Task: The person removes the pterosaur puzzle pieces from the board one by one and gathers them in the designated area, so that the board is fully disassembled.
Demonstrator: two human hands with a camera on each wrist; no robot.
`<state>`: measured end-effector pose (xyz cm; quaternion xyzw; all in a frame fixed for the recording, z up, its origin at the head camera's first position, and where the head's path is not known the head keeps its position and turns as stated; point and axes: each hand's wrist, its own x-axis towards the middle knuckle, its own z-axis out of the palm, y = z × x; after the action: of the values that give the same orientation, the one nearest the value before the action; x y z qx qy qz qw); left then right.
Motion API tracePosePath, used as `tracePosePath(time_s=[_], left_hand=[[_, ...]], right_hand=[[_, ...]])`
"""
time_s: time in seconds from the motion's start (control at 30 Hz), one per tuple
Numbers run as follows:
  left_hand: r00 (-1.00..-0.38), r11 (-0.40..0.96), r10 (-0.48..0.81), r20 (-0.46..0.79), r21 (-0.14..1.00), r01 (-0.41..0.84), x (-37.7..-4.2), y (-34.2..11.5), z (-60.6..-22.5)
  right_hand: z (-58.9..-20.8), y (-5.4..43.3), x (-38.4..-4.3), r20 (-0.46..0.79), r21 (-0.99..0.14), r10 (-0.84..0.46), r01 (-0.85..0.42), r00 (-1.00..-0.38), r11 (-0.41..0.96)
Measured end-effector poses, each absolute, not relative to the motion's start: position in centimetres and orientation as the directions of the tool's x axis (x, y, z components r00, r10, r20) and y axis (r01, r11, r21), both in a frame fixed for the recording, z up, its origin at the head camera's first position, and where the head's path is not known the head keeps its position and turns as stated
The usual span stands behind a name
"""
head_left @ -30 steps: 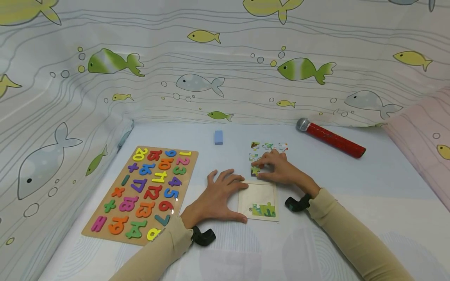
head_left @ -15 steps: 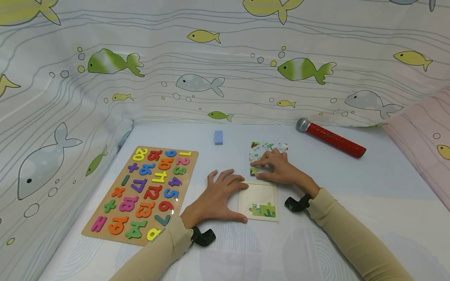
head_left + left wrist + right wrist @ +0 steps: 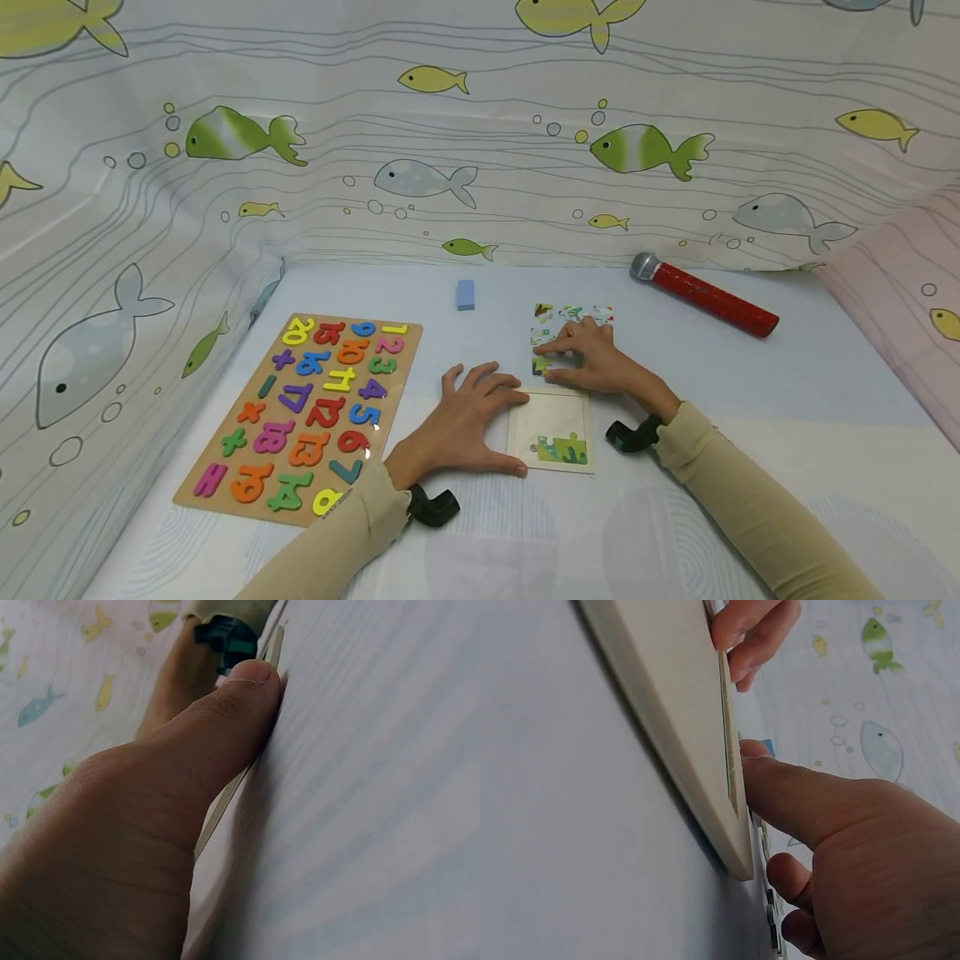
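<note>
My left hand [image 3: 468, 421] lies with fingers spread at the left side of a square wooden puzzle tray [image 3: 551, 402], its thumb and a fingertip at the rim. Some joined green jigsaw pieces [image 3: 564, 448] fill the tray's near right part. Just beyond the tray, my right hand [image 3: 597, 358] pinches a green jigsaw piece [image 3: 542, 365] between thumb and index finger, low at the table. Several loose pieces [image 3: 544, 311] lie in rows around and partly under that hand. In the right wrist view the right thumb [image 3: 795, 791] shows beyond the tray's edge [image 3: 667, 742].
A wooden number board [image 3: 281, 442] with colourful numerals lies on the left. At the back stand a small blue block [image 3: 466, 295] and, further right, a red microphone [image 3: 708, 298] with a silver head. A fish-patterned curtain [image 3: 525, 200] borders the table.
The piece under the right fingertips has shifted very slightly toward the left. Both hands otherwise keep nearly the same place.
</note>
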<state>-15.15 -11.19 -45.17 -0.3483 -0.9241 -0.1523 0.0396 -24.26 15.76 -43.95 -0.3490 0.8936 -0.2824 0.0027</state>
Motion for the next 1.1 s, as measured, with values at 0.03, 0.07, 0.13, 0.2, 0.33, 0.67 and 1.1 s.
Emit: tracePosePath(time_s=[0.03, 0.07, 0.13, 0.2, 0.33, 0.67, 1.1], left_hand=[[-0.754, 0.711, 0.632, 0.180, 0.252, 0.656, -15.17, -11.19, -45.19], [-0.753, 0.711, 0.632, 0.181, 0.249, 0.657, -15.18, -11.20, -45.20], [-0.749, 0.709, 0.635, 0.189, 0.243, 0.662, -15.20, -11.21, -45.25], [-0.746, 0.707, 0.637, 0.194, 0.239, 0.666, -15.20, -11.23, -45.27], [-0.743, 0.705, 0.640, 0.196, 0.233, 0.670, -15.24, -11.23, -45.28], [-0.746, 0.706, 0.640, 0.184, 0.241, 0.666, -15.30, -11.23, -45.16], [-0.745, 0.703, 0.641, 0.186, 0.249, 0.667, -15.37, -11.24, -45.13]], right_hand=[[-43.92, 15.74, -24.24, 0.192, -0.508, -0.624, -0.620, -0.758, 0.597], [-43.87, 15.72, -24.20, 0.192, -0.509, -0.623, -0.619, -0.758, 0.598], [-43.83, 15.72, -24.15, 0.196, -0.506, -0.622, -0.622, -0.758, 0.598], [-43.78, 15.73, -24.08, 0.200, -0.507, -0.623, -0.624, -0.756, 0.594], [-43.83, 15.73, -24.12, 0.205, -0.496, -0.625, -0.630, -0.754, 0.598], [-43.77, 15.67, -24.23, 0.190, -0.494, -0.626, -0.625, -0.756, 0.605], [-43.26, 15.85, -23.99, 0.195, -0.548, -0.646, -0.628, -0.738, 0.552]])
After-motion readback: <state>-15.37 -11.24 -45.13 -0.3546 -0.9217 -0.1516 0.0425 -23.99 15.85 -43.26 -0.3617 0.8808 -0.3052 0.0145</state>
